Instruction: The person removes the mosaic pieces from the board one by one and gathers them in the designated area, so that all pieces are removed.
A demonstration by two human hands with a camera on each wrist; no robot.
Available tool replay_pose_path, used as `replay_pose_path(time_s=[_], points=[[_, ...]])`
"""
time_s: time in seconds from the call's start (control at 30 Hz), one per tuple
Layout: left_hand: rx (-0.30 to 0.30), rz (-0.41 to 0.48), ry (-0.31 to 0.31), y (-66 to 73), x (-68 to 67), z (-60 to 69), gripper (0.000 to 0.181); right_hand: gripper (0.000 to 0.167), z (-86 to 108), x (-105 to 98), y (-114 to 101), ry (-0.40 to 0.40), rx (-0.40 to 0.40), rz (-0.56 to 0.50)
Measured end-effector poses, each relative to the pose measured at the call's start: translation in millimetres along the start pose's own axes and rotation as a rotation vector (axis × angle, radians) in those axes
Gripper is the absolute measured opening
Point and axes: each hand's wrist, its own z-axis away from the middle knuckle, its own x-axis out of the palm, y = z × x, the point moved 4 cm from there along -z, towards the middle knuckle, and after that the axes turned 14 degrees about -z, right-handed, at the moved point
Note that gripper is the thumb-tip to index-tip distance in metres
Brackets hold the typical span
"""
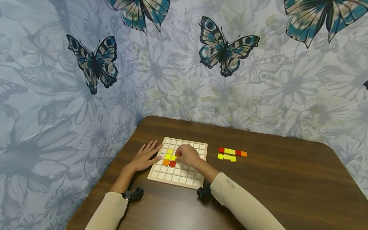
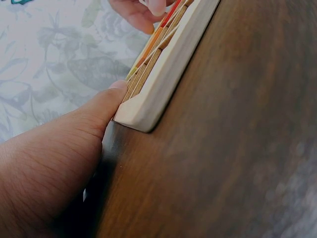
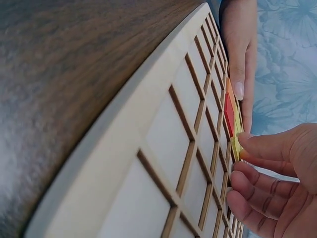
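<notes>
A pale wooden grid board (image 1: 184, 180) lies on the table, its square cells divided by raised strips. Toward its left side sit yellow tiles (image 1: 167, 156), an orange tile (image 1: 165, 162) and a red tile (image 1: 172, 164). My right hand (image 1: 188, 155) reaches over the board. In the right wrist view its thumb and index finger pinch a yellow tile (image 3: 235, 147) at the grid, beside the red one. My left hand (image 1: 145, 158) rests at the board's left edge with fingers extended, its thumb (image 2: 111, 96) touching the rim.
Right of the board, loose tiles lie in two short rows: red (image 1: 221, 149), yellow (image 1: 230, 151) and orange (image 1: 243, 154) behind, several yellow (image 1: 226, 157) in front. The brown table (image 1: 281, 179) meets a butterfly-patterned wall covering (image 1: 184, 95) at the back and left.
</notes>
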Motion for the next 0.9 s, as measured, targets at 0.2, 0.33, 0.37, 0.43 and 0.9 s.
replay_pose_path(time_s=[0.2,0.33,0.37,0.43,0.9], points=[[0.001,0.001,-0.004,0.2,1.6,0.7,0.07,0.013,-0.5,2.1,0.5,0.001,0.036,-0.004],[0.003,0.007,-0.007,1.8,0.3,0.7,0.07,0.007,-1.5,2.1,-0.2,0.012,0.027,-0.002],[0.003,0.007,-0.007,2.1,-0.1,0.6,0.07,0.006,-1.9,2.1,-0.5,0.014,0.027,0.003],[0.004,0.005,-0.006,2.4,-0.7,0.5,0.069,0.006,-2.7,2.2,-1.1,0.016,0.026,0.016],[-0.003,0.001,-0.004,0.3,0.8,-0.2,0.07,0.007,-2.1,0.2,-6.1,0.117,-0.042,-0.051]])
